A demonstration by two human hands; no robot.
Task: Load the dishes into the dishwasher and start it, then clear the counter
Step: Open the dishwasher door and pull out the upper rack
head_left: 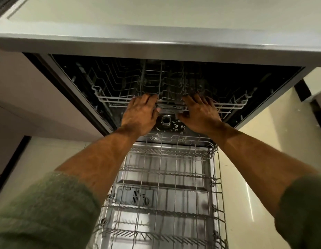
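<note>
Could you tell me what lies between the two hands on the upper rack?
In the head view, the upper rack's front handle spans from left hand to right hand.

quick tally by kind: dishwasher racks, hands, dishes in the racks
Dishwasher racks: 2, the upper rack inside the tub and the lower rack pulled out over the open door
Hands: 2, left hand and right hand, both on the upper rack's front edge
Dishes in the racks: 0 visible
Total: 4

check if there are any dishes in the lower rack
No, the lower rack, pulled out over the open door, holds only bare wire tines.
</note>
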